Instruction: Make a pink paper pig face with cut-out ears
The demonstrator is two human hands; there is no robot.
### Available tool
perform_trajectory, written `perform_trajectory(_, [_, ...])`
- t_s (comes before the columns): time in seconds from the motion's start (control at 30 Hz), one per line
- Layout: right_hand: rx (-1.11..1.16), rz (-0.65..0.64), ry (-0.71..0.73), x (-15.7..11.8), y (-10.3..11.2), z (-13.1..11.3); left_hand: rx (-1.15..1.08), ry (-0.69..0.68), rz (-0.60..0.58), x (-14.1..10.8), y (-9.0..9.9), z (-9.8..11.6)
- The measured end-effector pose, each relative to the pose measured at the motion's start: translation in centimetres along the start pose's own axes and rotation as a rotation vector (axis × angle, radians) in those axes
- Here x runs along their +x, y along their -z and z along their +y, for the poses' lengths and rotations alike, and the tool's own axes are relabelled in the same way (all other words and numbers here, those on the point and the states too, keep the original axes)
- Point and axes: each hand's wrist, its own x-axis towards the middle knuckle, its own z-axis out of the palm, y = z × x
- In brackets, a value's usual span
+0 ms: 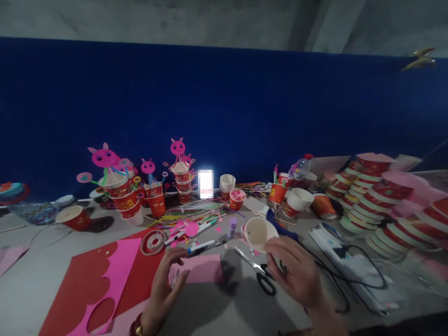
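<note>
My left hand (pixel 168 280) hovers with thumb and fingers apart over the left end of a pink paper strip (pixel 206 269); nothing shows in its grasp. On the right, the curled fingers of my right hand (pixel 296 268) meet at the near rim of a white-mouthed paper cup (pixel 258 233), whose opening tilts toward me. Just below that hand lie black-handled scissors (pixel 261 273), their blades pointing up and left. A purple glue stick (pixel 232 227) stands left of the cup. A blue glue gun (pixel 280 226) rests behind the cup. A capped marker (pixel 201 247) lies beyond the strip.
Pink pig figures on red cups (pixel 126 198) stand along the back left. Tall cup stacks (pixel 371 196) lean at right, beside a white power strip (pixel 353 270) with black cables. Red card (pixel 82 275), pink cut paper (pixel 122 261) and a tape roll (pixel 153 242) lie left.
</note>
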Motion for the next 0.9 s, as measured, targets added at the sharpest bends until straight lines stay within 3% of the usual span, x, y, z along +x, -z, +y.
perform_trajectory(0.13, [0.043,-0.030,0.132,-0.8,0.4,-3.7,-0.005,-0.112,-0.190,0.4,-0.6,3.2])
perform_trajectory(0.23, [0.140,-0.073,0.157,-0.8,-0.7,-5.5,-0.044,-0.149,-0.295,1.0,-1.6,5.2])
perform_trajectory(0.33, [0.285,-0.119,0.128,-0.7,-2.3,-6.9,-0.037,-0.158,-0.383,1.2,-2.2,5.8])
perform_trajectory(0.4, [0.326,-0.113,0.079,-1.0,-3.4,-7.6,0.000,-0.134,-0.340,0.9,-1.9,5.0])
perform_trajectory(0.5, [0.341,-0.093,-0.042,-1.9,-5.1,-7.9,0.090,-0.044,-0.161,-0.5,-0.1,2.6])
perform_trajectory(0.67, [0.342,-0.185,-0.094,-4.0,-7.5,-7.4,0.277,0.224,0.116,-4.1,3.6,-1.5])
perform_trajectory(0.77, [0.324,-0.265,-0.114,-5.0,-8.7,-7.3,0.280,0.273,0.046,-5.6,4.1,-2.7])
perform_trajectory(0.9, [0.368,-0.324,-0.137,-5.9,-10.2,-7.6,0.353,0.222,-0.030,-6.3,3.9,-3.0])
